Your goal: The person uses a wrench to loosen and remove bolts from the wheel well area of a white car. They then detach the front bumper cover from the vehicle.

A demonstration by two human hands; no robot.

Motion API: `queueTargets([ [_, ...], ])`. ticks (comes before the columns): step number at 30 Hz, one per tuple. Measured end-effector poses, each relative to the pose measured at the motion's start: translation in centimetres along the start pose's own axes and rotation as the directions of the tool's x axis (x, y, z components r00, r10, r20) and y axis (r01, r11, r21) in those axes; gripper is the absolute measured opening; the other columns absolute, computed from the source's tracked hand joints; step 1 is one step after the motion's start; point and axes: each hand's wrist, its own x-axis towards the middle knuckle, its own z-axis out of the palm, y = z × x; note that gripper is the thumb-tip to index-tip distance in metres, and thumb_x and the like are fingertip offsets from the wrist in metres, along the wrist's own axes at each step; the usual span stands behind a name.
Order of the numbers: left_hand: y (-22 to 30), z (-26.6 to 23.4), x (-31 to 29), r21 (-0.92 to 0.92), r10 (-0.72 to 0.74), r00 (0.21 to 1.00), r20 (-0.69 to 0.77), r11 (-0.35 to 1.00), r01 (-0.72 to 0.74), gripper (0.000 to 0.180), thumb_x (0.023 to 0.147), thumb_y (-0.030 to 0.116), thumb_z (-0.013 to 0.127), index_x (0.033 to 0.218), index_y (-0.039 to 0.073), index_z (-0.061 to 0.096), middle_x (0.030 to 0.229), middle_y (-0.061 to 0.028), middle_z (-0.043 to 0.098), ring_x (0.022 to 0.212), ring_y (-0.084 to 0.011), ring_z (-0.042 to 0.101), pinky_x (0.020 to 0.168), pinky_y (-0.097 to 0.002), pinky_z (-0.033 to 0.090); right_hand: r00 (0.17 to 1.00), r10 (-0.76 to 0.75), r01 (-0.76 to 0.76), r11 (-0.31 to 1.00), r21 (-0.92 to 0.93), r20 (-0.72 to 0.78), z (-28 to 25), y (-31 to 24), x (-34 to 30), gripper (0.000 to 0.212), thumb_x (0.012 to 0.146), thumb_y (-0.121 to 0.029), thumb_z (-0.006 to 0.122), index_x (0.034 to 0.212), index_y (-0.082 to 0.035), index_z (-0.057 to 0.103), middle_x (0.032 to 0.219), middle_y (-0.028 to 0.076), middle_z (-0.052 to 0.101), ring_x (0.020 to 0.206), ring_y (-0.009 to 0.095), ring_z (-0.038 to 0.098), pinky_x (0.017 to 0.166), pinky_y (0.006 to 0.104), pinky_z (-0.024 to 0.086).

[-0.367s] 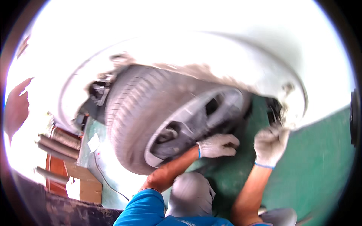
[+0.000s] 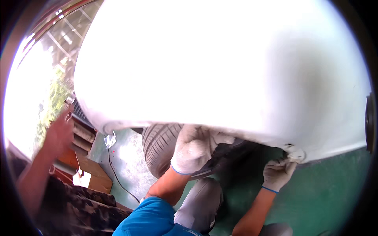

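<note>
A white car panel [image 2: 189, 86] fills the upper middle, its lower edge curving over a black tyre [image 2: 157, 145] that shows only in part. My left hand [image 2: 193, 151], in a whitish knit glove with a blue cuff, is curled at that edge in front of the tyre. Its fingers look closed on the rim, with some fingertips hidden. Farther right, my right hand [image 2: 277, 174], gloved the same way, pinches the panel's lower corner beside a small dark gap. The wheel's spokes are mostly hidden.
At the left, another person's bare hand [image 2: 61, 131] is raised, blurred, above camouflage clothing [image 2: 88, 200]. Beyond are a cardboard box [image 2: 94, 173] and stacked rolls [image 2: 82, 135]. A dark cable [image 2: 114, 169] runs over the green floor [image 2: 315, 196] near a clear plastic bag [image 2: 110, 139].
My left hand has risen from beside the wheel rim to the panel's edge. My right hand stays at the corner. The panel now covers more of the wheel, and the other person's hand appears lower.
</note>
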Motion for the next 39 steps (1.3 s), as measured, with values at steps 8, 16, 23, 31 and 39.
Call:
queueTargets([
  [8,3.6,-1.1,-0.4,0.998,-0.06,0.996,-0.06,0.008,0.061,0.047,0.097,0.04,0.061,0.135,0.013,0.059,0.125,-0.0077,0.065,0.102,-0.026,0.067,0.083,-0.0402,0.055,0.94,0.039,-0.017,0.997,0.069,-0.338,5.3,3.9,-2.0,0.04,0.101,-0.048,0.055,0.119,-0.014,0.065,0.104,0.002,0.071,0.088,0.017,0.07,0.073,0.0326,0.062],
  [16,7.4,5.2,3.5,0.916,-0.472,0.855,0.216,-0.205,-0.345,0.039,0.091,0.031,0.07,0.122,0.008,0.066,0.116,-0.0056,0.068,0.098,-0.0211,0.067,0.086,-0.0373,0.054,0.954,0.167,-0.124,0.976,0.179,-0.249,20.8,7.4,-8.9,0.042,0.105,-0.044,0.049,0.132,-0.013,0.057,0.135,0.008,0.057,0.123,0.025,0.056,0.094,0.0453,0.054],
  [23,19.1,13.2,4.9,0.663,-0.416,0.806,-0.421,0.465,0.586,0.03,0.092,0.001,0.062,0.122,-0.001,0.062,0.115,-0.0096,0.064,0.101,-0.0199,0.062,0.089,-0.0351,0.05,0.823,0.184,-0.14,0.983,0.122,-0.537,25.4,10.7,-9.2,0.045,0.104,-0.05,0.045,0.126,-0.013,0.06,0.122,0.007,0.064,0.11,0.026,0.063,0.082,0.0397,0.055],
  [31,22.9,12.7,16.2,0.989,0.16,0.985,-0.059,-0.126,0.079,0.045,0.092,0.018,0.068,0.129,-0.003,0.055,0.104,-0.0116,0.058,0.091,-0.0225,0.059,0.084,-0.0343,0.049,0.868,0.065,0.014,0.988,0.154,-0.493,27.1,11.4,-7.4,0.046,0.103,-0.049,0.046,0.13,-0.013,0.058,0.125,0.006,0.063,0.113,0.029,0.063,0.09,0.049,0.057],
  [39,24.6,9.9,19.5,0.939,0.054,0.947,-0.316,0.162,0.304,0.034,0.099,0.026,0.063,0.118,-0.003,0.063,0.095,-0.0121,0.069,0.083,-0.0188,0.063,0.08,-0.0331,0.052,0.867,0.039,-0.032,0.999,0.023,-0.496,27.2,13.1,-7.6,0.053,0.103,-0.054,0.038,0.133,-0.014,0.055,0.13,0.007,0.061,0.115,0.029,0.062,0.089,0.0483,0.057],
])
